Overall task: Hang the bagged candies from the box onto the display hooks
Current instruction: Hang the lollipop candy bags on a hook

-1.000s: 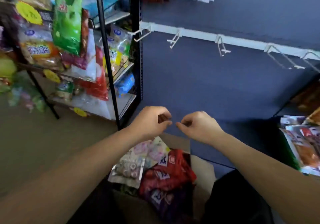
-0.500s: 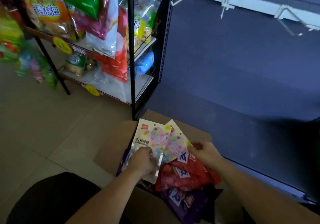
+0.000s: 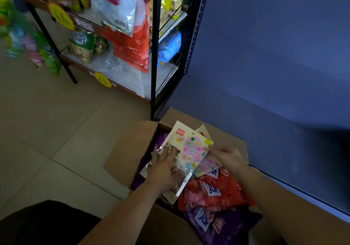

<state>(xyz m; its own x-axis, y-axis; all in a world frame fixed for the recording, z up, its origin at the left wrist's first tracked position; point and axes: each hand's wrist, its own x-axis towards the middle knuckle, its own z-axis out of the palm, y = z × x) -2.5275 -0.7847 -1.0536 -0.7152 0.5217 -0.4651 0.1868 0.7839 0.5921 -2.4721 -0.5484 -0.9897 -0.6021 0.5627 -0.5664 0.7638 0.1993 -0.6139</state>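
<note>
**A lollipop bag (image 3: 190, 147) held over the box (image 3: 130, 150)**

Above the open cardboard box, our left hand (image 3: 164, 170) grips the lollipop bag's clear lower part while our right hand (image 3: 231, 159) pinches its right edge. Inside the box lie red bags (image 3: 225, 197) and purple bags (image 3: 225, 224). Behind the box stands a black rack (image 3: 155, 55) stocked with snacks.

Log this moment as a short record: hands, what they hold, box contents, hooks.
left hand: holds the lower, clear part of the lollipop bag
right hand: pinches the same bag's right edge
lollipop bag: cream, tilted, raised over the box
box: cardboard, open, on the tiled floor beside the blue wall
box contents: red bags, purple bags, second lollipop bag under the first
display hooks: out of view
task stage: a bag is being picked up; not yet hung
</note>
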